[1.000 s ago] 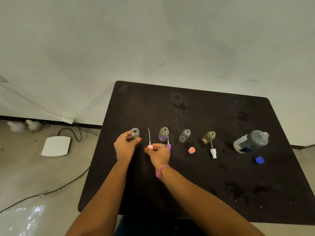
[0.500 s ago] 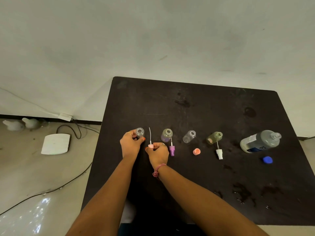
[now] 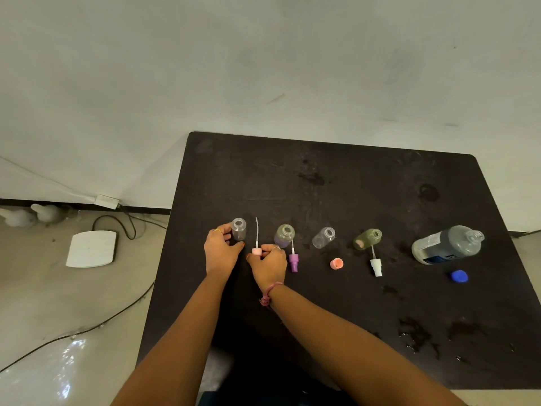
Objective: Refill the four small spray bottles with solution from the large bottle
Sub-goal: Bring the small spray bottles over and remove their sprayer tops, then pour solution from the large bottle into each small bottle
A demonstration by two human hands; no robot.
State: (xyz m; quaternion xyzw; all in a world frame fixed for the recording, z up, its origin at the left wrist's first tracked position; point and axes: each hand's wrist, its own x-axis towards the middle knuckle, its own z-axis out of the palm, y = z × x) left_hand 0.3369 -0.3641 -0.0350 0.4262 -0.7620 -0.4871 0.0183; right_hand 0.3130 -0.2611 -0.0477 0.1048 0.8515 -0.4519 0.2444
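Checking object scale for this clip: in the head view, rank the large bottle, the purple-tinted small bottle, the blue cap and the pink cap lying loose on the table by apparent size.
1. large bottle
2. purple-tinted small bottle
3. blue cap and pink cap: they look alike, so unranked.

Bare room, plain wall (image 3: 263,68), dark table (image 3: 351,200), floor cables (image 3: 87,326)

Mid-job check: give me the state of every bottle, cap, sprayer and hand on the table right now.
Leftmost clear small bottle: uncapped, held by left hand.
Pink spray head with tube: off, pinched by right hand.
Purple-tinted bottle: open.
Purple sprayer: lying loose.
Second clear bottle: open.
Pink cap: off.
Green bottle: open.
White sprayer: lying loose.
Large grey bottle: uncapped.
Blue cap: off.
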